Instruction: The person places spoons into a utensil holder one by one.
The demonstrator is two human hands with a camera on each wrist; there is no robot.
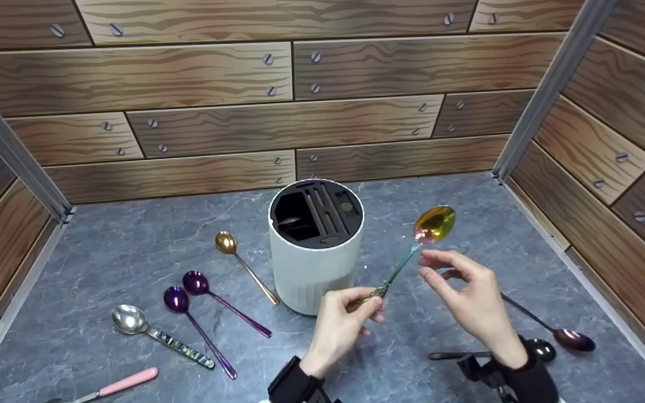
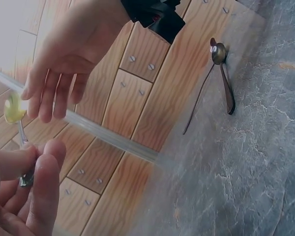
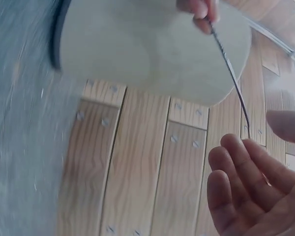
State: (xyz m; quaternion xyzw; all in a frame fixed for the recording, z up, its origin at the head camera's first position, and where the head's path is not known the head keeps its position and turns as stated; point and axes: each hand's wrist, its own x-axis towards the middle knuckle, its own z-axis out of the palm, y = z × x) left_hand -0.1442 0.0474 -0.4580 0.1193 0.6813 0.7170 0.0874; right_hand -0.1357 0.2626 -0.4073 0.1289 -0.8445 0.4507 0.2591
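My left hand (image 1: 342, 322) pinches the patterned handle end of a rainbow spoon (image 1: 400, 267), held up with its golden bowl pointing away to the right. In the left wrist view that spoon (image 2: 14, 108) shows past the fingertips. Beside the spoon's neck is my right hand (image 1: 471, 299), its thumb and fingers spread apart with nothing between them. The right wrist view shows the spoon's thin stem (image 3: 231, 71) running toward the fingertips of this hand (image 3: 255, 191). Just behind the left hand stands a white cylindrical utensil holder (image 1: 314, 274) with a black slotted top.
Left of the holder lie a gold spoon (image 1: 249, 274), two purple spoons (image 1: 233, 309) (image 1: 205, 336), a silver spoon with patterned handle (image 1: 171, 341) and a pink-handled utensil (image 1: 129, 383). Two dark spoons (image 1: 574, 339) (image 1: 541, 350) lie right, near the right wrist. Wood-patterned walls (image 1: 356, 117) enclose the grey table.
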